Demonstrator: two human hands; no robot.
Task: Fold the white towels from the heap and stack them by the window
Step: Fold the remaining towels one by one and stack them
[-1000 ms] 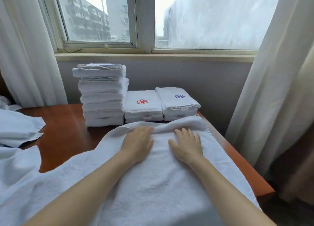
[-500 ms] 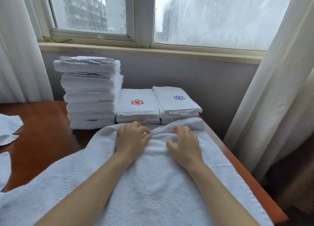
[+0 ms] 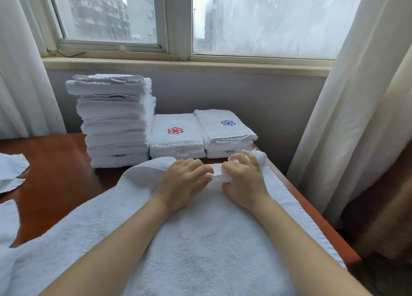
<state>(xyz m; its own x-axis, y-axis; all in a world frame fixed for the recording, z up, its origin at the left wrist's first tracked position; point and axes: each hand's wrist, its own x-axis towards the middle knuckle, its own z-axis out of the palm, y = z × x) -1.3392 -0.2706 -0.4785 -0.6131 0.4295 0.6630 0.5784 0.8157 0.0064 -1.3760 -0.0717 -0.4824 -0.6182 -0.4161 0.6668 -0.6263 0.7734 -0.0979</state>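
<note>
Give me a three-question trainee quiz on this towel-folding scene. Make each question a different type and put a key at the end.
1. True or false: the left hand and the right hand both pinch the far edge of the spread towel.
2. Multiple choice: the red-logo pile sits A) left of the tall stack, B) between the tall stack and the blue-logo pile, C) on top of the tall stack.
3. Fill in: the pile nearest the right hand bears a ____ logo.

Key: 1 true; 2 B; 3 blue.
</note>
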